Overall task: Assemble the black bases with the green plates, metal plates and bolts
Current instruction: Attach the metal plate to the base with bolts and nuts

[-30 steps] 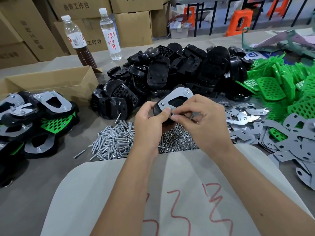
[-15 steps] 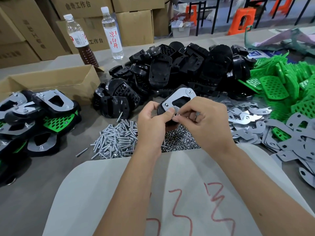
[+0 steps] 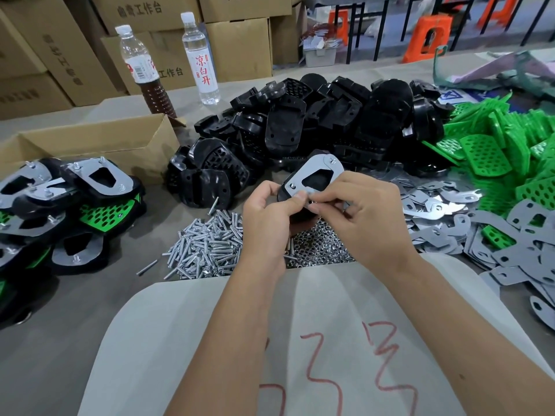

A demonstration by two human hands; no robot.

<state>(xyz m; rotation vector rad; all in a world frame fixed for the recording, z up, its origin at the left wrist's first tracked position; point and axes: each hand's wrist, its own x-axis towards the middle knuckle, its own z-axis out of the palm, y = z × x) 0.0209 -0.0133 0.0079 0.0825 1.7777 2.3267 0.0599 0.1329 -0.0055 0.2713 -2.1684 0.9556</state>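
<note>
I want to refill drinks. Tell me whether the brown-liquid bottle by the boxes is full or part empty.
Part empty: the brown-liquid bottle stands upright and capped, with dark liquid only in its lower part and its upper part clear.

Both hands sit mid-table, and bare grey tabletop (image 3: 60, 319) lies open to the near left of the left hand (image 3: 265, 217). Directly beneath that hand spreads the bolt pile (image 3: 207, 246), and the nuts (image 3: 318, 247) lie under the right hand (image 3: 363, 220). Beyond both rises the heap of black bases (image 3: 315, 127) (the tallest barrier). Metal plates (image 3: 444, 211) and green plates (image 3: 510, 151) crowd the right; finished assemblies (image 3: 75, 205) and a cardboard box (image 3: 99, 145) block the far left.
</note>
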